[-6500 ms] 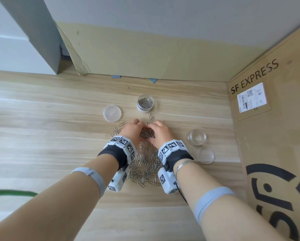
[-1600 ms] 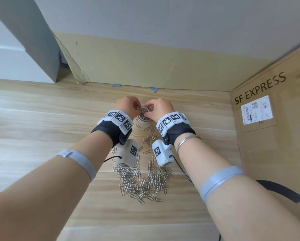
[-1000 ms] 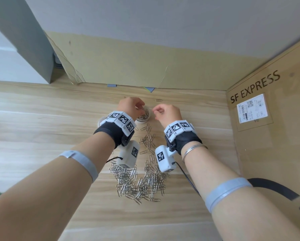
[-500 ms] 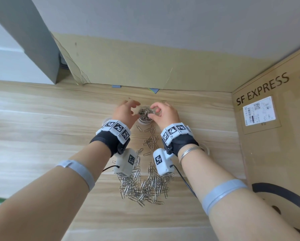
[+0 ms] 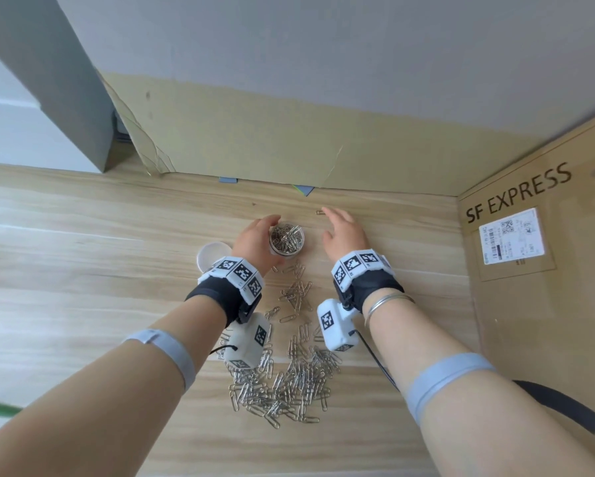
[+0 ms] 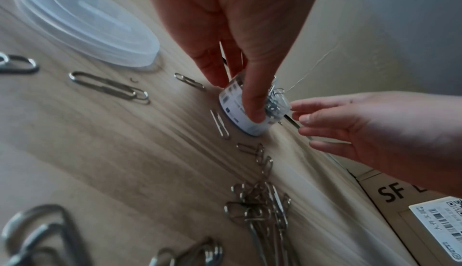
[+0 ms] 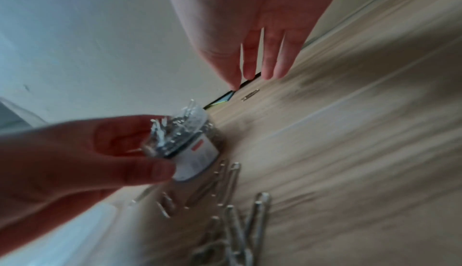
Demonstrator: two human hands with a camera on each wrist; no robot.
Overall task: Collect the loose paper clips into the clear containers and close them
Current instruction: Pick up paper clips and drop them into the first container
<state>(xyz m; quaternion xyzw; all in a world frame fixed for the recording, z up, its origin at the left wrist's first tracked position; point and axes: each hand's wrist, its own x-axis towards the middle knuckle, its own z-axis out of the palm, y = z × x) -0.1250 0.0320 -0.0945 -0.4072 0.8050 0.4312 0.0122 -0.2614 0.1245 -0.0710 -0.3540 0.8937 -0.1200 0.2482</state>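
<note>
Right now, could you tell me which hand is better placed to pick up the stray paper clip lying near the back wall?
The right hand: open, its fingertips beside the stray clip. The left hand holds the container.

The lid (image 5: 209, 256) is half hidden behind the left wrist; the container label's (image 6: 235, 108) print blurs.

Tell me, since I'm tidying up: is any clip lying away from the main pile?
Yes. One stray paper clip lies alone near the cardboard wall, just beyond the right hand, far from the pile. Clips also poke above the container rim.
</note>
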